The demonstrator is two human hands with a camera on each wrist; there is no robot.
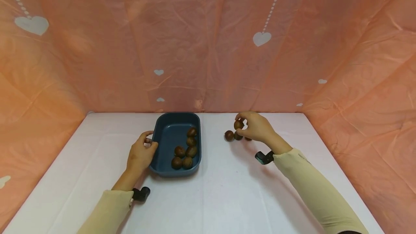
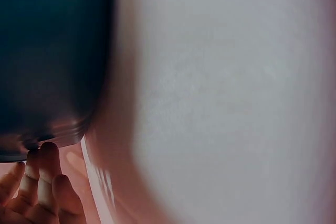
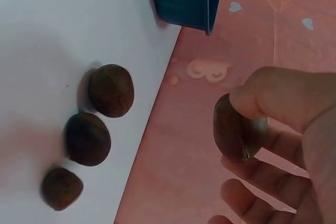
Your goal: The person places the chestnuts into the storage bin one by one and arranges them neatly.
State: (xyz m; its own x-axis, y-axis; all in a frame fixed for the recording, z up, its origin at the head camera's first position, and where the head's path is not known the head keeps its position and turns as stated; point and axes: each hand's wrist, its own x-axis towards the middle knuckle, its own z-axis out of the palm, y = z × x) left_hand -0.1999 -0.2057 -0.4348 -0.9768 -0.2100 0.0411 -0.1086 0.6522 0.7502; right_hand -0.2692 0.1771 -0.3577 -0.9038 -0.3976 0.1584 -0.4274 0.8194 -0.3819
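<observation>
Chestnut (image 1: 238,125) is pinched in the outstretched right hand (image 1: 258,127), the left hand (image 1: 139,156) seemingly gripping the tray (image 1: 167,136).

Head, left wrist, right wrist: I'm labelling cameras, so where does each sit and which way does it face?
Head: worn there, looking forward and down at table, tray, nuts; left hand, right hand, sleeves show.
Left wrist: worn there, facing tray and table; fingers show.
Right wrist: worn there, facing loose nuts, backdrop; hand pinches one nut.
Head and right wrist share that nut.
</observation>
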